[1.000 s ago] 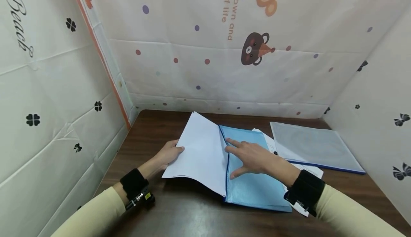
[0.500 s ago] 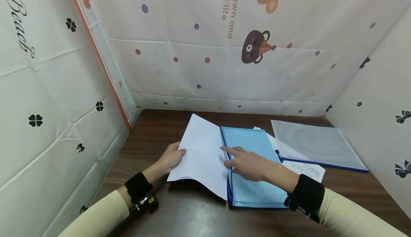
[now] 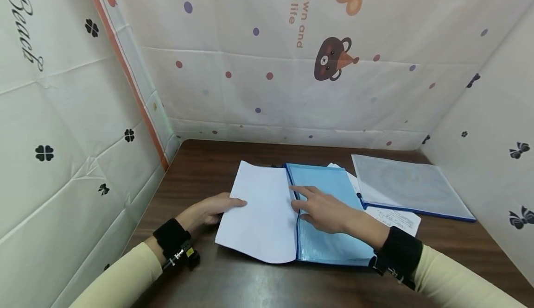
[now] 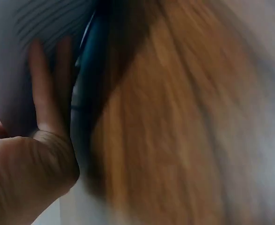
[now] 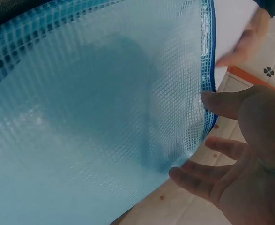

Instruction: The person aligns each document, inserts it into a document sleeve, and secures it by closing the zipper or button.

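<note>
sliding white paper sheets (image 3: 263, 213) into a blue mesh zipper pouch (image 3: 327, 220) seems to be the step in hand, judging from how things lie: the sheets lie on the dark wooden table (image 3: 208, 164) with their right edge at the open left edge of the pouch, and most of the paper is outside. the left hand (image 3: 210, 210) holds the sheets at their left edge; the thumb lies on top of the paper and, in the left wrist view, the fingers (image 4: 46, 89) are straight under it, so it looks like a light pinch between thumb and fingers. the right hand (image 3: 323, 208) rests on the pouch with relaxed, spread fingers, the index finger pointing at the zipper edge; in the right wrist view the fingertips (image 5: 217, 104) touch the mesh near the blue border, and i cannot tell if they lift the upper layer or only press it. i think the next move calls for the mouth of the pouch to be kept apart while the paper goes in flat and straight, because a corner can catch on the mesh or the sheets can bend. behind the pouch, to the right, lie a grey mesh pouch (image 3: 406, 185) and a printed sheet (image 3: 394, 217), partly under it.
</note>
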